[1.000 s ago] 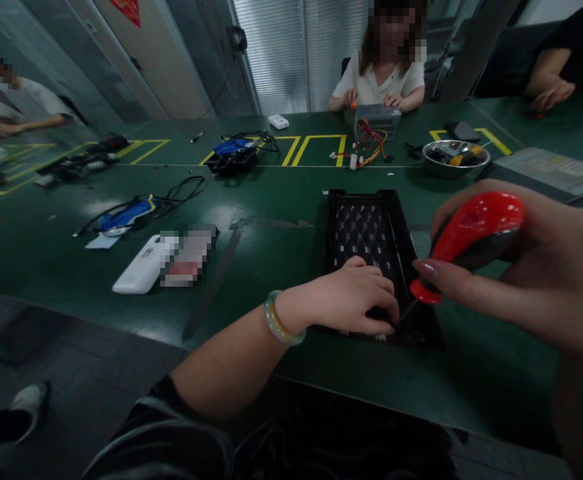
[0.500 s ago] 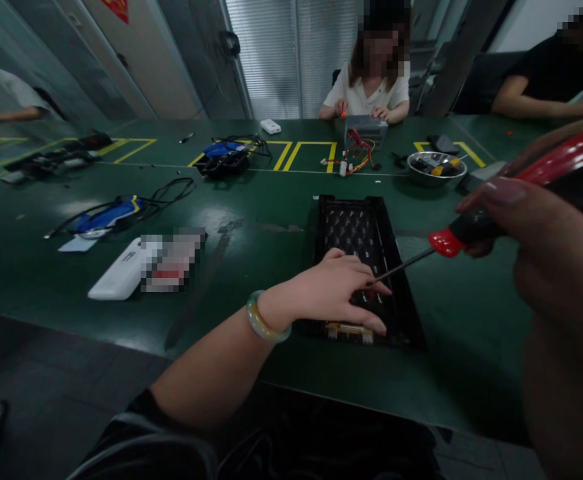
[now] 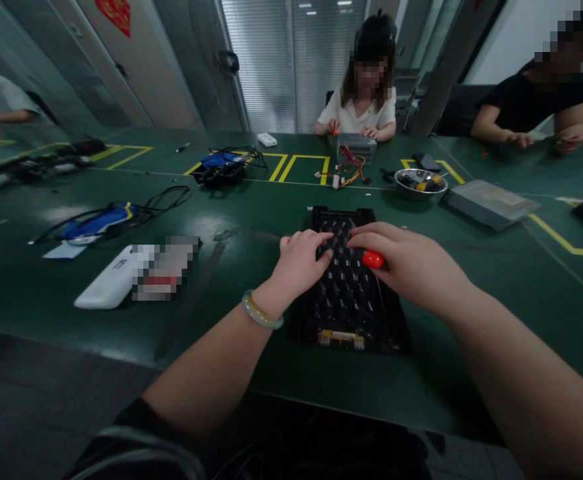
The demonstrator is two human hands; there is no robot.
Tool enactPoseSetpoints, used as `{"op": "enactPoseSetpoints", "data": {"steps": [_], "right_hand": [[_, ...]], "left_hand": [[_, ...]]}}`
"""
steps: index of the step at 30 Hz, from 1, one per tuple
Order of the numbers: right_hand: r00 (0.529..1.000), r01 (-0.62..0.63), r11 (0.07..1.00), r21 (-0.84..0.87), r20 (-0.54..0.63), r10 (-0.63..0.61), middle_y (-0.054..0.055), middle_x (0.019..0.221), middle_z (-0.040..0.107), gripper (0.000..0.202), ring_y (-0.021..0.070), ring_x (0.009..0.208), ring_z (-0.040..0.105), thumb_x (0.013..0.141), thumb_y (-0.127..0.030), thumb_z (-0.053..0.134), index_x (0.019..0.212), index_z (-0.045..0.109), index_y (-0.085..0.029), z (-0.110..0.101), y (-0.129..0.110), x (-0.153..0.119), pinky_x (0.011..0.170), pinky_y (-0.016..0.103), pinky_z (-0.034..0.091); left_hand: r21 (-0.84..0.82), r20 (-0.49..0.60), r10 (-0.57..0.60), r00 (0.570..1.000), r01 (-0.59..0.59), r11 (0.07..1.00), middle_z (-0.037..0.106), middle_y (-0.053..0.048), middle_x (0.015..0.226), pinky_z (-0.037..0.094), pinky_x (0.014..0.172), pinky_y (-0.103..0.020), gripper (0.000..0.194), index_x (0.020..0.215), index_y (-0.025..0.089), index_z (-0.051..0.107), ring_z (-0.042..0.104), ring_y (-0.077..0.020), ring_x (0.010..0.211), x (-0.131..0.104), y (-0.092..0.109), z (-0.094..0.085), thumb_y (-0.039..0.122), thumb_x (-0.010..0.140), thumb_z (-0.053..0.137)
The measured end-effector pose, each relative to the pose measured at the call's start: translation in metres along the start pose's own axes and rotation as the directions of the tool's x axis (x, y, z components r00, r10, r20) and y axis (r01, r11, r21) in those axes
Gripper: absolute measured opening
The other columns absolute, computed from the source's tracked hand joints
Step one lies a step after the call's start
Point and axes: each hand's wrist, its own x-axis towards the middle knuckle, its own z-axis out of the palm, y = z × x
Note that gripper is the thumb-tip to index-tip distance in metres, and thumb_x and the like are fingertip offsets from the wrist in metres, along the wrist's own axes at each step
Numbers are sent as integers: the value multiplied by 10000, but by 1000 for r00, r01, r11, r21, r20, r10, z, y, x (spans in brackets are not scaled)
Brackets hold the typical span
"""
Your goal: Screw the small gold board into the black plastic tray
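A black rectangular electronics housing point(image 3: 344, 287), its surface dotted with rows of small shiny marks, lies on the green table before me. At its near end sits a tan board with pale connectors point(image 3: 341, 339). My left hand point(image 3: 298, 263), with a bangle on the wrist, rests over the housing's left edge, thumb and forefinger apart. My right hand point(image 3: 411, 260) is closed round a screwdriver point(image 3: 372, 259) above the housing's right side. Only the red end of the handle shows; the shaft and tip are hidden.
A white case point(image 3: 114, 277) and a blurred-out flat item lie left, with a blue cabled device point(image 3: 98, 222) behind. Beyond the housing are a metal bowl of parts point(image 3: 421, 185), a grey metal box point(image 3: 491, 203) and a wired power supply point(image 3: 356, 148). Co-workers sit across the table.
My right hand has brought the screwdriver from close to the camera down over the housing. My left hand has shifted from the near middle to the housing's left edge. The view has tilted slightly.
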Motion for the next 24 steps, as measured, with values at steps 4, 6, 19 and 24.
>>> {"op": "enactPoseSetpoints", "data": {"steps": [4,6,19,24], "right_hand": [[994,90,988,-127,73,-81,31,1338,586,329,244,992,647,906,-177,585,1220,582,-275,25,7,4,812,379,524],[987,128,981,-147,113,-112,50,1329,590,363,251,993,645,886,-137,591,1227,580,-260,35,10,5,819,383,514],[932,211,969,-126,327,-160,57,1251,610,319,244,910,656,924,-97,501,1183,608,-250,55,10,2,809,390,497],[935,202,970,-138,323,-149,56,1253,610,323,232,880,659,930,-104,501,1200,597,-256,55,8,1,779,373,496]], "left_hand": [[21,-6,-5,1000,5,1000,647,-22,1107,338,912,-431,253,1164,303,665,540,-246,1090,-1,-2,5,336,925,589],[10,-6,-10,1000,10,1000,646,-15,1051,339,906,-429,186,1072,298,694,543,-240,1063,0,-3,4,348,912,612],[-11,5,9,1000,-9,1000,639,-2,972,328,903,-426,74,868,274,712,547,-223,1011,0,-3,7,321,876,655],[-5,0,10,1000,-10,1000,642,-9,970,330,899,-425,85,867,274,711,543,-227,1016,0,-3,7,328,879,647]]}}
